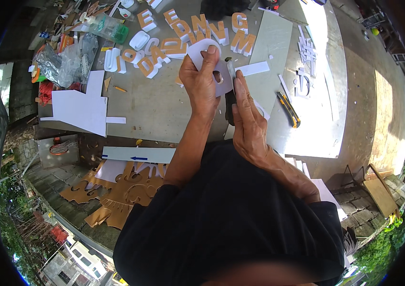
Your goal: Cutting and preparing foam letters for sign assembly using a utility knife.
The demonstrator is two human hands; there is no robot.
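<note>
My left hand (199,90) is closed on a white rounded cut-out piece (222,88) with an oval hole in it, thumb on its face. Against the right edge of that piece lies a long, narrow, dark bar-like tool (230,102), grey at its far end; its exact kind is unclear. My right hand (250,126) holds this tool from the right, fingers stretched along it. Just beyond the hands, several block letters (197,25) with brown faces and white sides stand on the work table (159,105). A yellow and black utility knife (289,110) lies right of my right hand.
White sheet offcuts (81,107) and a short pencil (120,89) lie on the left, near clear plastic bags (64,64) and a green-tinted bottle (112,29). White scraps (307,52) cover part of the right side. Brown cut-out sheets (121,190) lie below the table's near edge.
</note>
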